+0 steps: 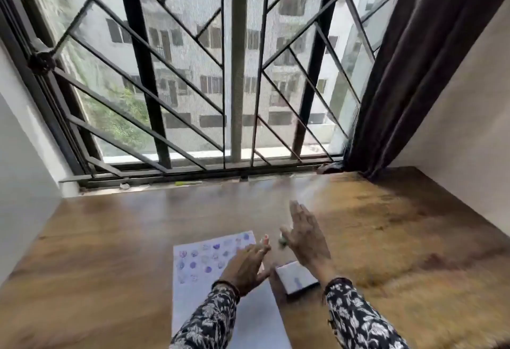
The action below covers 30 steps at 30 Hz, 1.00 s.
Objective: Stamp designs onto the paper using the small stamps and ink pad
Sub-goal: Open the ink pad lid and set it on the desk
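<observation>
Wooden table [110,252] by window; left hand [245,264] and right hand [306,235] spread flat, empty, above stamped paper [198,260] and ink pad [296,277]

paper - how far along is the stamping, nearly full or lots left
The far half of the paper already carries rows of purple prints; its near half is blank. Both hands look empty and open: left hand over the sheet, right hand beyond the ink pad. Roughly half is left.

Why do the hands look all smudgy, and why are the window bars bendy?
In the head view, both the left hand and right hand are smeared by motion blur; the wide-angle lens bows the window bars; daylight leaves pale glare on the table near the sill.
</observation>
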{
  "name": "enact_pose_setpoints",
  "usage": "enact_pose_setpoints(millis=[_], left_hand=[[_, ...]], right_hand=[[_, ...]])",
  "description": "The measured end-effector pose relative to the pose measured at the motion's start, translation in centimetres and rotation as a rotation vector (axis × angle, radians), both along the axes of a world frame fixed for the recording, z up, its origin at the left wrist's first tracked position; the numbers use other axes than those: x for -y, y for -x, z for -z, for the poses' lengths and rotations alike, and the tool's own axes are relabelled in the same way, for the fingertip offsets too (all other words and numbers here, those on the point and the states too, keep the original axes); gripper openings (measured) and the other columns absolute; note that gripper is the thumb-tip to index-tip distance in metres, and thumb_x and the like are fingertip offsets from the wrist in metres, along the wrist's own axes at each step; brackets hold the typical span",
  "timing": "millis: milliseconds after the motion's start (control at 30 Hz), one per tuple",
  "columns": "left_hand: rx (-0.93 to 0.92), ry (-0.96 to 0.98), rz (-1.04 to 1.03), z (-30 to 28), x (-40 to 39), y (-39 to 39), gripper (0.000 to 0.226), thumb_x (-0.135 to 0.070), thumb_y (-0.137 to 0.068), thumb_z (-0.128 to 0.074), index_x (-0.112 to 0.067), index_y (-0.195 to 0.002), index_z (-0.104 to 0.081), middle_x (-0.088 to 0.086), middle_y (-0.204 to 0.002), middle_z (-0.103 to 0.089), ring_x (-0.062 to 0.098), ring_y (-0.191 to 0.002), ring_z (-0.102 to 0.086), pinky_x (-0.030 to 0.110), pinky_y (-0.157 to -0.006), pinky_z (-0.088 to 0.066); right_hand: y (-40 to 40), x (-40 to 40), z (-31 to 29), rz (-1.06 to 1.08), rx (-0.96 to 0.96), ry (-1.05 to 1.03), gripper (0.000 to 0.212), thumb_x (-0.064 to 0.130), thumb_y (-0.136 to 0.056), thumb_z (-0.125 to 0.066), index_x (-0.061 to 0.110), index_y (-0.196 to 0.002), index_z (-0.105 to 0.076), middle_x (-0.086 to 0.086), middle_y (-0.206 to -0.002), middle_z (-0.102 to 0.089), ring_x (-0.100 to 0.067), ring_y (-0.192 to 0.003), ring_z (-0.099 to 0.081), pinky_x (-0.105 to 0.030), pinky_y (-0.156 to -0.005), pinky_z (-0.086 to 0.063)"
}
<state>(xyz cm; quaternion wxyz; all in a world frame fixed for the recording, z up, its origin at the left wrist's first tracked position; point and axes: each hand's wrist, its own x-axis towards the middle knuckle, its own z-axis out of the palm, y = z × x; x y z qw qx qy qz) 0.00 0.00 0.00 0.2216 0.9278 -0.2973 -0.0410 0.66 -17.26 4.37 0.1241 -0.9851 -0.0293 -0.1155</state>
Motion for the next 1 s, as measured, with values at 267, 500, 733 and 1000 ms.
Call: enact_pose_setpoints(millis=[267,500,733,1000], left_hand=[[-0.019,-0.012,-0.115,4.2,2.3,3.5,0.083,-0.064,-0.071,-0.048,-0.023,-0.138,-0.021,0.001,-0.129,-0.041,0.022,-0.118,-0.037,0.031,-0.104,-0.025],[-0.039,0.041,-0.166,4.8,2.5,3.1,0.067,-0.056,-0.075,-0.052,-0.024,-0.131,-0.033,0.002,-0.126,-0.044,0.020,-0.115,-0.040,0.029,-0.099,-0.024],[-0.025,0.089,-0.175,5.2,2.4,3.0,0.070,-0.063,-0.072,-0.053,-0.027,-0.130,-0.035,-0.002,-0.122,-0.046,0.018,-0.114,-0.042,0.027,-0.096,-0.026],[-0.023,0.105,-0.166,5.2,2.5,3.0,0.070,-0.064,-0.073,-0.050,-0.032,-0.133,-0.029,-0.005,-0.125,-0.044,0.013,-0.116,-0.039,0.018,-0.091,-0.016]], right_hand=[[5.9,-0.8,6.4,0.243,-0.226,-0.141,0.082,0.058,-0.080,-0.053,0.017,-0.144,-0.022,-0.012,-0.154,-0.022,-0.023,-0.141,-0.021,-0.035,-0.114,-0.019],[6.3,-0.7,6.4,0.314,-0.324,-0.237,0.073,0.052,-0.077,-0.059,0.020,-0.138,-0.035,-0.013,-0.152,-0.024,-0.028,-0.136,-0.026,-0.034,-0.110,-0.023],[4.0,2.2,3.8,0.514,-0.011,-0.714,0.009,0.015,-0.083,-0.054,0.012,-0.090,-0.059,-0.011,-0.071,-0.061,-0.035,-0.075,-0.060,-0.032,-0.057,-0.031],[-0.7,6.5,4.3,0.826,0.056,-1.041,0.027,0.004,-0.077,-0.064,0.000,-0.102,-0.054,-0.025,-0.104,-0.066,-0.035,-0.095,-0.060,-0.042,-0.078,-0.048]])
